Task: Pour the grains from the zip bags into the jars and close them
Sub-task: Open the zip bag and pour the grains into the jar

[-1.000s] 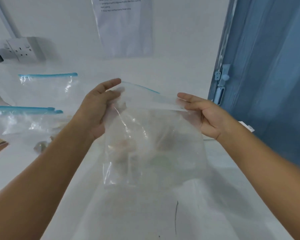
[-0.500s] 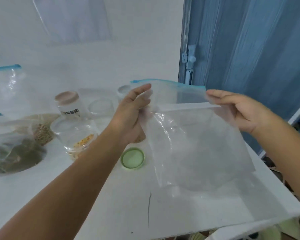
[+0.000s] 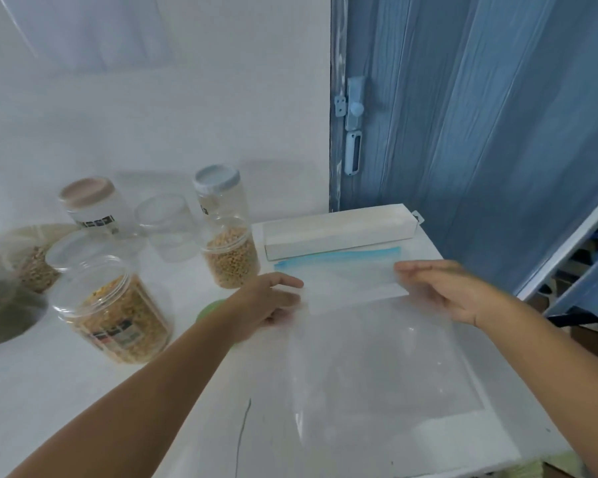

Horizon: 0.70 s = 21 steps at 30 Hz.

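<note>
Zip bag: an empty clear zip bag (image 3: 377,357) with a blue seal lies flat on my white counter (image 3: 83,391), just in front of a long white box (image 3: 339,231).
Left hand (image 3: 270,301): rests on the bag's left edge, fingers straight, grip loose.
Right hand (image 3: 453,291): fingers straight on the bag's top right, nothing grasped.
Jars: two open jars of grain (image 3: 114,315) (image 3: 230,251) stand to the left.

White wall (image 3: 173,98) behind white table (image 3: 83,391); blue door (image 3: 480,132) at right.
</note>
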Available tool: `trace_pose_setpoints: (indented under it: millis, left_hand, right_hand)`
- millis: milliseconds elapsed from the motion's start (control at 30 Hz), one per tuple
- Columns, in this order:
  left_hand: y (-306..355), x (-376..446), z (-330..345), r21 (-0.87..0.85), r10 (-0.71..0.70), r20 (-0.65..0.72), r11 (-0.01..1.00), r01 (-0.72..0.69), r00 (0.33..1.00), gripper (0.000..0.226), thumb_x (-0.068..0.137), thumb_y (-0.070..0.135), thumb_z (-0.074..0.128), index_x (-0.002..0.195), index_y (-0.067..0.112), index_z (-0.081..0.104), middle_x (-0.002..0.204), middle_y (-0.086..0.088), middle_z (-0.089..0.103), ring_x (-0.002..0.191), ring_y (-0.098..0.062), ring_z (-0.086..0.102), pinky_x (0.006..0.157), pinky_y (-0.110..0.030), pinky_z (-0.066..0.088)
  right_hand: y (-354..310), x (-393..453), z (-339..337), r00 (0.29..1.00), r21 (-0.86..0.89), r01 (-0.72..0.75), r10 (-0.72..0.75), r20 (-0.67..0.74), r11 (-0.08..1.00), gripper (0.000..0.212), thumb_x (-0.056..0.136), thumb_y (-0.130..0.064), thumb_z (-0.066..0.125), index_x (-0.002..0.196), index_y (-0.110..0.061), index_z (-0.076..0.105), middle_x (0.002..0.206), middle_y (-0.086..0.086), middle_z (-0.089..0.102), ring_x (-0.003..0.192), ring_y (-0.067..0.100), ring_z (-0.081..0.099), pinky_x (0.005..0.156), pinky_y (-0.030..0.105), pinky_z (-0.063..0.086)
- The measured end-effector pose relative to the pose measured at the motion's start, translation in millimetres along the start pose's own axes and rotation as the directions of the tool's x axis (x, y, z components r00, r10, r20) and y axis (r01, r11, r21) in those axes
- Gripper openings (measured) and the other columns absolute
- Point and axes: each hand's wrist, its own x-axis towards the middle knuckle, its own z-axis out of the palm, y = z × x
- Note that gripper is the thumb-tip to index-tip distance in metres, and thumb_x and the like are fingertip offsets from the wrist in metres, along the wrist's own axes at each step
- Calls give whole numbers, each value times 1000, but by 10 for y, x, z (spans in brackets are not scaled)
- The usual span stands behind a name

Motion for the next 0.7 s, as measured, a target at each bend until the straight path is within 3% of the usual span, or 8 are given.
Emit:
trace_pose_setpoints:
  millis: [100, 233, 367, 433, 500, 600, 700]
  left_hand:
    - [141, 57, 4, 226, 11, -38, 974, -3, 999, 19, 97, 14, 71, 113, 25, 71, 101, -11, 77, 63, -13, 69, 57, -20, 50]
    - [396, 48, 46, 536, -15, 17, 844, 4, 1000, 31, 100, 22, 67, 130, 27, 63, 116, -7, 67, 67, -21, 77, 60, -27, 59]
    - [700, 23, 108, 866, 30, -47, 500, 26, 998, 51, 104, 30, 62, 153, 29, 46, 132, -8, 55, 67, -22, 76, 68, -32, 64]
    - [798, 172, 189, 958, 206, -56, 288, -5, 977, 44, 105, 27, 58, 149, 24, 50, 133, -10, 58, 86, -24, 73, 80, -34, 62]
    - [828, 396, 254, 983, 359, -30, 182, -39, 933, 41, 104, 20, 54, 146, 21, 48, 131, -12, 60, 112, -32, 64, 88, -40, 52]
    - [722, 712, 277, 975, 406, 7, 202, -97, 914, 48, 102, 9, 50, 148, 20, 41, 128, -14, 61, 121, -35, 56, 95, -44, 48]
    - [587, 850, 227, 906, 360, -37, 405, -120, 932, 52, 102, 3, 44, 151, 22, 41, 130, -17, 61, 118, -36, 59, 95, -43, 51]
  right_hand:
    - [19, 85, -15, 1000, 22, -24, 25, -4, 999, 19, 93, -8, 76, 112, -4, 77, 124, 24, 71, 98, 33, 71, 69, 48, 66]
    - [-4, 124, -18, 1000, -42, -9, 9, 12, 999, 17, 97, -2, 70, 113, -6, 75, 120, 19, 73, 91, 29, 73, 62, 38, 66]
    - [18, 235, -61, 1000, -76, 7, -7, -3, 997, 20, 97, 3, 65, 111, -7, 76, 122, 21, 73, 109, 36, 73, 83, 48, 64]
    - [12, 280, -82, 1000, -104, 9, -10, -11, 995, 19, 96, 1, 68, 109, -8, 78, 120, 23, 73, 98, 32, 74, 87, 49, 62]
    - [9, 303, -86, 1000, -115, 7, -8, -10, 993, 17, 94, -1, 71, 107, -9, 79, 119, 23, 74, 91, 27, 71, 87, 49, 63]
    - [46, 327, -94, 1000, -109, -3, 3, 0, 994, 15, 93, -4, 75, 106, -9, 80, 119, 23, 74, 91, 27, 71, 89, 51, 62]
    - [74, 332, -97, 1000, -100, -6, 6, -5, 995, 15, 94, -3, 73, 107, -9, 79, 121, 23, 73, 95, 28, 71, 84, 48, 64]
